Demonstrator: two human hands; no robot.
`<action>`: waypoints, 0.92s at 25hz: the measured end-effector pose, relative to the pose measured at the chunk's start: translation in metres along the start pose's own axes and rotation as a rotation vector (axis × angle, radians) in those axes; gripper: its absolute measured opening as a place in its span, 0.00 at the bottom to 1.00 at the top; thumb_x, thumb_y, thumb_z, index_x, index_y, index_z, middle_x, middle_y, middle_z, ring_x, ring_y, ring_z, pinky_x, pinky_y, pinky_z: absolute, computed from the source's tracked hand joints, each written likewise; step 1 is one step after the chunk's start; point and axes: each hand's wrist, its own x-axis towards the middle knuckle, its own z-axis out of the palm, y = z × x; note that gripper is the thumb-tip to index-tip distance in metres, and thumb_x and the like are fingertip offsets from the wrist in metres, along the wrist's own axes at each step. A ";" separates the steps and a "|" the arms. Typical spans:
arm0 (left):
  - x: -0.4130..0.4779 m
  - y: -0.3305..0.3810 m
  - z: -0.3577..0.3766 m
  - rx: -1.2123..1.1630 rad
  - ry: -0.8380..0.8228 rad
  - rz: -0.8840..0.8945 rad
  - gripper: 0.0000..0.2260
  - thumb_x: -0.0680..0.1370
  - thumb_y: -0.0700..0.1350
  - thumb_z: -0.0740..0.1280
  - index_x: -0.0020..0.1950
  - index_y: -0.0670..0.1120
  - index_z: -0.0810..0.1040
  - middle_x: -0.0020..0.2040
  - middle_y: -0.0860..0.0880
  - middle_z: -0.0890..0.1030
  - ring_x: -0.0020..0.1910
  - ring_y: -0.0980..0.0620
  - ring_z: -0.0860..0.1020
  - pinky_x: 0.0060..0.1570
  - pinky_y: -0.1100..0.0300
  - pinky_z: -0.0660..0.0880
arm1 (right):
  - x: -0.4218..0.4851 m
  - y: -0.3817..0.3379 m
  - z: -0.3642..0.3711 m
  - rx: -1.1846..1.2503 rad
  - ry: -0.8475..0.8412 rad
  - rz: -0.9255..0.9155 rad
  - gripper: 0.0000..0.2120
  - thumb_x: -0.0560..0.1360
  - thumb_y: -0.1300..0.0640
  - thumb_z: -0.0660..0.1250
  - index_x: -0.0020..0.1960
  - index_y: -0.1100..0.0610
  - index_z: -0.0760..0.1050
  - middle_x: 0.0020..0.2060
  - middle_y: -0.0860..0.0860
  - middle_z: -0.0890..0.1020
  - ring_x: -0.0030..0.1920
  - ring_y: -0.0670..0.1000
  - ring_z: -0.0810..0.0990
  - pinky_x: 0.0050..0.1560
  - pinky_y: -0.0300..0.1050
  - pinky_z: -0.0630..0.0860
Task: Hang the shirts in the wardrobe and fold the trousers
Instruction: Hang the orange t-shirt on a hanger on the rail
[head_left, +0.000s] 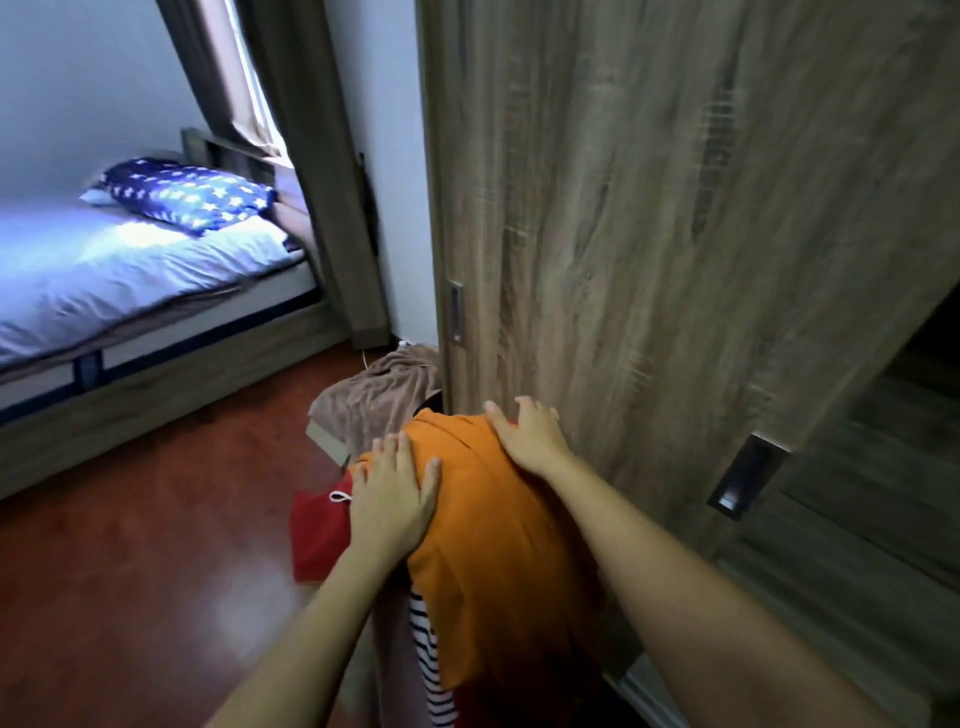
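Here both hands (397, 499) (530, 434) rest flat on the orange garment (493, 545).

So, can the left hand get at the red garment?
Probably yes: the left hand rests flat on the orange garment, and the red garment sticks out uncovered right beside it; the rest lies under the orange one.

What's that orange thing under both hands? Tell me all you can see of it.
The orange garment is plain, soft-looking cloth, draped with a few folds over other clothes beside the wooden wardrobe door; its type cannot be told. The left hand lies flat on it, the right hand rests at its far edge. A red garment and a striped garment show from under it.
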 end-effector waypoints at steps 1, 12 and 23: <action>-0.002 -0.001 0.005 -0.003 0.007 0.006 0.40 0.73 0.66 0.36 0.76 0.42 0.54 0.76 0.43 0.59 0.75 0.45 0.56 0.72 0.46 0.54 | 0.004 -0.007 0.003 -0.129 -0.079 0.049 0.31 0.77 0.38 0.54 0.67 0.62 0.69 0.64 0.61 0.74 0.66 0.61 0.69 0.67 0.53 0.64; -0.006 -0.004 0.000 -0.385 0.040 -0.110 0.35 0.79 0.64 0.46 0.77 0.45 0.39 0.78 0.44 0.40 0.77 0.47 0.42 0.74 0.49 0.43 | -0.028 -0.036 0.001 0.423 0.447 -0.112 0.08 0.81 0.55 0.53 0.49 0.55 0.69 0.36 0.49 0.75 0.41 0.50 0.76 0.42 0.45 0.69; 0.011 0.121 -0.143 -0.730 -0.071 0.311 0.43 0.71 0.69 0.61 0.78 0.49 0.49 0.78 0.51 0.45 0.76 0.54 0.48 0.71 0.57 0.49 | -0.107 -0.043 -0.191 1.007 0.445 -0.651 0.08 0.77 0.59 0.58 0.39 0.53 0.68 0.27 0.40 0.68 0.29 0.38 0.64 0.32 0.31 0.63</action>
